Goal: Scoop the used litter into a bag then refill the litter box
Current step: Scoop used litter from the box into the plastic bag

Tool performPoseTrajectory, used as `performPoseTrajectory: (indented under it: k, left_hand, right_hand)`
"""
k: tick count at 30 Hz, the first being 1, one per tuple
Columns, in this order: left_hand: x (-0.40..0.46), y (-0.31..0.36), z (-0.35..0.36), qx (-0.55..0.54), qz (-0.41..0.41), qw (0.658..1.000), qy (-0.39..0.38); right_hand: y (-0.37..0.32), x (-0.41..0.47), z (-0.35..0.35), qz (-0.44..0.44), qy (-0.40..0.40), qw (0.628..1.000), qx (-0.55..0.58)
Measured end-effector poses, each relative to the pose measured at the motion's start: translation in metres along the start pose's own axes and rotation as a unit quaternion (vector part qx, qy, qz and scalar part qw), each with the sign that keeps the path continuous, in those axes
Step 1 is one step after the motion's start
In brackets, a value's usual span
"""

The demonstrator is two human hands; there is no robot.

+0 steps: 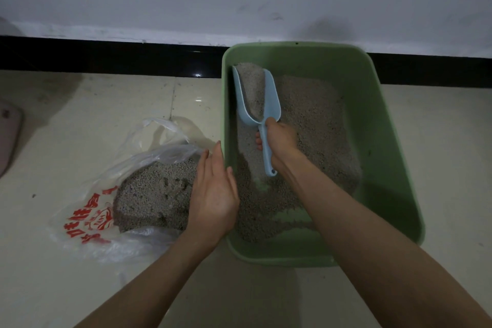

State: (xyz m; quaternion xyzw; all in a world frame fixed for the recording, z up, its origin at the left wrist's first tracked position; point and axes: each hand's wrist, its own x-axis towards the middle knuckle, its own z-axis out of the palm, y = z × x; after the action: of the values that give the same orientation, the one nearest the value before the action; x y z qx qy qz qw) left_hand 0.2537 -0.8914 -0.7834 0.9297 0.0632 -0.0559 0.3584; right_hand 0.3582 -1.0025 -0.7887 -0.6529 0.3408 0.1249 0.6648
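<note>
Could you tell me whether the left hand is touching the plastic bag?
Cannot tell: in the head view the open left hand overlaps the plastic bag, hiding any contact or gap.

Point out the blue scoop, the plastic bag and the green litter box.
blue scoop [259, 96]: head view, on the litter-filled bowl of the scoop.
plastic bag [87, 217]: head view, on the red-printed near side of the bag.
green litter box [383, 141]: head view, on the bare inner right wall.

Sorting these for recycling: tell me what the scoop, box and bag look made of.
Scoop: looks like moulded plastic, pale blue, matte, one smooth piece with its handle.
Box: probably plastic too, green, thin rolled rim, dull sheen.
Bag: thin plastic film, see-through and crinkled, glossy folds, red print; litter shows through it.
</note>
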Motion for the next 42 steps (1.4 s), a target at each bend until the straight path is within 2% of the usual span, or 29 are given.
performPoseTrajectory:
  k: [13,24,36,39,42]
  left_hand:
    - [0.000,-0.002,0.001,0.000,0.006,1.000,0.005]
    - [0.003,-0.001,-0.001,0.017,-0.011,1.000,-0.013]
    - [0.004,0.004,-0.012,0.077,-0.023,0.995,-0.059]
    - [0.002,0.002,-0.020,0.110,0.003,0.991,-0.077]
    - [-0.012,-0.007,-0.036,0.107,0.088,0.990,-0.037]
  right_hand:
    - [-0.001,-0.001,-0.003,-0.021,0.028,0.999,-0.015]
    - [-0.008,-0.007,-0.032,-0.006,-0.008,0.998,-0.062]
    - [-0.009,-0.056,-0.112,-0.118,0.044,0.983,-0.136]
    - [-0.004,-0.068,-0.125,-0.130,0.051,0.980,-0.142]
    - [0.002,-0.079,-0.135,-0.132,0.047,0.978,-0.156]
